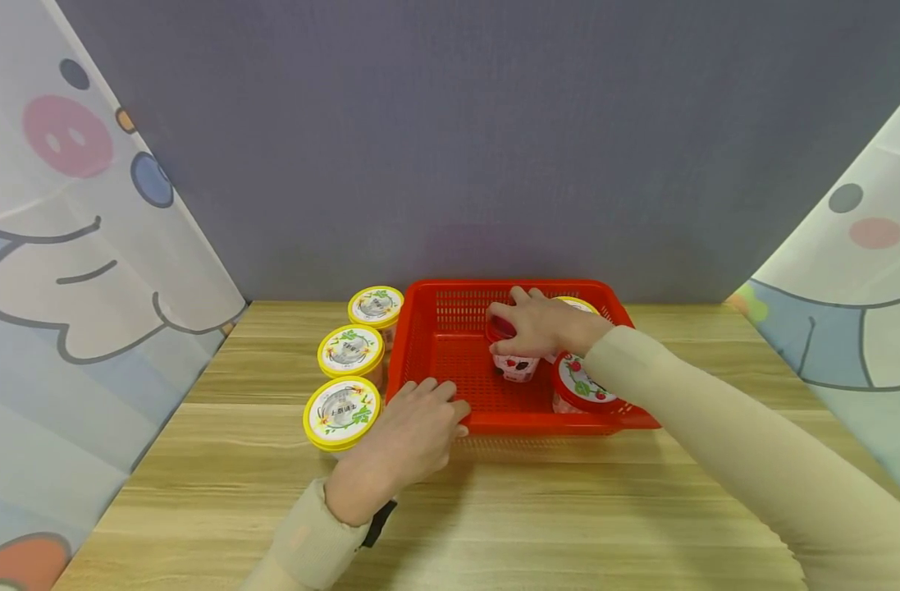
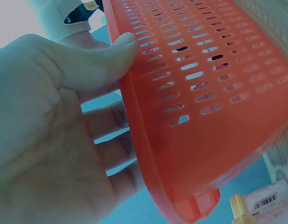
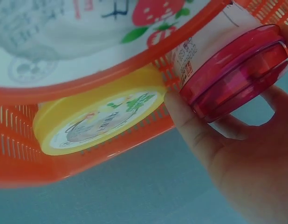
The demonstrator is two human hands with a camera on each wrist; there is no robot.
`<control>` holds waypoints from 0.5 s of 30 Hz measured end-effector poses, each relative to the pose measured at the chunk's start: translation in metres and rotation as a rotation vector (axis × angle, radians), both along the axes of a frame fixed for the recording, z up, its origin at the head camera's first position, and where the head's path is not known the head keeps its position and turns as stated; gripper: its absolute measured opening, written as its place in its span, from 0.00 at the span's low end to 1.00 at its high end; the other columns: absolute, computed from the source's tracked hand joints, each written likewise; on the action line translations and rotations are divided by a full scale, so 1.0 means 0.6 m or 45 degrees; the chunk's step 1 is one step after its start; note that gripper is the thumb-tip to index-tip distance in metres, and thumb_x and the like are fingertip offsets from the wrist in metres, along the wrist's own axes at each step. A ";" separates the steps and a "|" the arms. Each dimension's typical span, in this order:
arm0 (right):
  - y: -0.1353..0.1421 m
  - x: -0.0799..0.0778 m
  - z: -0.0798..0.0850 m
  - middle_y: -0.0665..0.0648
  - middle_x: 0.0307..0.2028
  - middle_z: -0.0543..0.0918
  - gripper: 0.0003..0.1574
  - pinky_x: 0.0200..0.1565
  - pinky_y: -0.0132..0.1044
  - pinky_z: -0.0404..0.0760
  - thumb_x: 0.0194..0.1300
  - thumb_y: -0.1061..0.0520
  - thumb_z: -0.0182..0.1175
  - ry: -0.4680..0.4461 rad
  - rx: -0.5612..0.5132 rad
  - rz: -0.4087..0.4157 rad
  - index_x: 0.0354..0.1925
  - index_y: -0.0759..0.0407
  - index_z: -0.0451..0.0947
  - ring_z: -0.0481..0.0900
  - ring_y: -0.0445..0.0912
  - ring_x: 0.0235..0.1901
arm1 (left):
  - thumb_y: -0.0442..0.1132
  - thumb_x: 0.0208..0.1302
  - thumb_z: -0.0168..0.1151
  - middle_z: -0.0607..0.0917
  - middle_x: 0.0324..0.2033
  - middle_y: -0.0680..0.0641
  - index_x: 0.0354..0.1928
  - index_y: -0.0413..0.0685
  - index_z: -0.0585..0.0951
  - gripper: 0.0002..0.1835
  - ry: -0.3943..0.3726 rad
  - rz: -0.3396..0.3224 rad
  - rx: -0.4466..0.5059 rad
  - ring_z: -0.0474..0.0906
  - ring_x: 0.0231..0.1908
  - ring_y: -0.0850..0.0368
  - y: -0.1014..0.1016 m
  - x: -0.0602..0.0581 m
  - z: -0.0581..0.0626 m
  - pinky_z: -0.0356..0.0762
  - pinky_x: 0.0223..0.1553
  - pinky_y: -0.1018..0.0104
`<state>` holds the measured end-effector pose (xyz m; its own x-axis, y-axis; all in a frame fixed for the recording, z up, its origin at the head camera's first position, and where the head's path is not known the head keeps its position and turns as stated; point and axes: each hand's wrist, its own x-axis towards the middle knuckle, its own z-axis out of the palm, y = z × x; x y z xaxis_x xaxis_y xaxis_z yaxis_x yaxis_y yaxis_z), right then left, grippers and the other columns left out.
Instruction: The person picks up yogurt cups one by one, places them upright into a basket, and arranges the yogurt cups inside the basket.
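Observation:
My left hand (image 1: 413, 435) holds the front left corner of a red plastic basket (image 1: 538, 423). In the left wrist view the thumb lies on the outer side of the slotted wall (image 2: 204, 149), with the fingers over the rim. Inside the basket, my right hand (image 1: 534, 322) grips a small pinkish cup (image 1: 516, 368) with a see-through dark red lid (image 3: 242, 70), fingers and thumb about the lid. Beside it in the basket, a red-lidded tub (image 1: 578, 382) with a strawberry print sits at the front right. A yellow-lidded tub (image 3: 106, 121) is behind, partly hidden by the hand.
Left of the basket, three yellow-lidded tubs stand in a row: a back one (image 1: 376, 305), a middle one (image 1: 349, 350) and a front one (image 1: 342, 413). All rest on a wood-grain table (image 1: 221, 460). A grey panel (image 1: 450, 148) rises behind the basket.

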<state>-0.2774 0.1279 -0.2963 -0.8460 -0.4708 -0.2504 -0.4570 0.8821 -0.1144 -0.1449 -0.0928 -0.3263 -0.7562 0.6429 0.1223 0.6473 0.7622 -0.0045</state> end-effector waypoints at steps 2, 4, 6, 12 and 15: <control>0.000 0.006 -0.001 0.65 0.73 0.59 0.45 0.57 0.62 0.76 0.67 0.33 0.58 0.014 0.006 0.024 0.76 0.45 0.62 0.59 0.67 0.70 | 0.44 0.65 0.70 0.76 0.30 0.53 0.39 0.52 0.87 0.05 0.002 -0.002 0.003 0.70 0.32 0.55 0.000 0.000 0.000 0.71 0.36 0.63; 0.000 0.012 -0.001 0.67 0.75 0.56 0.45 0.60 0.65 0.72 0.67 0.32 0.58 0.019 0.008 0.041 0.76 0.45 0.62 0.56 0.70 0.72 | 0.43 0.65 0.70 0.77 0.30 0.53 0.39 0.52 0.86 0.05 0.002 -0.003 0.005 0.71 0.33 0.54 0.000 0.000 0.000 0.71 0.36 0.63; 0.002 0.018 -0.002 0.69 0.76 0.55 0.45 0.61 0.68 0.69 0.67 0.32 0.57 0.031 0.007 0.062 0.76 0.45 0.62 0.55 0.72 0.72 | 0.43 0.65 0.70 0.77 0.31 0.52 0.39 0.52 0.86 0.06 -0.001 -0.002 0.005 0.71 0.33 0.54 0.000 0.000 0.000 0.72 0.36 0.62; 0.006 0.038 -0.002 0.68 0.74 0.58 0.43 0.58 0.67 0.73 0.65 0.33 0.59 0.030 -0.032 0.103 0.74 0.44 0.66 0.58 0.71 0.71 | 0.44 0.65 0.70 0.77 0.31 0.53 0.40 0.52 0.87 0.06 -0.015 0.004 0.000 0.70 0.33 0.55 -0.001 0.001 0.001 0.72 0.37 0.62; 0.007 0.048 -0.001 0.64 0.67 0.65 0.41 0.54 0.62 0.78 0.64 0.34 0.61 0.033 -0.049 0.142 0.71 0.42 0.68 0.65 0.65 0.65 | 0.44 0.65 0.70 0.76 0.31 0.53 0.40 0.52 0.87 0.06 -0.013 0.002 0.002 0.71 0.33 0.54 -0.001 0.001 0.001 0.72 0.37 0.62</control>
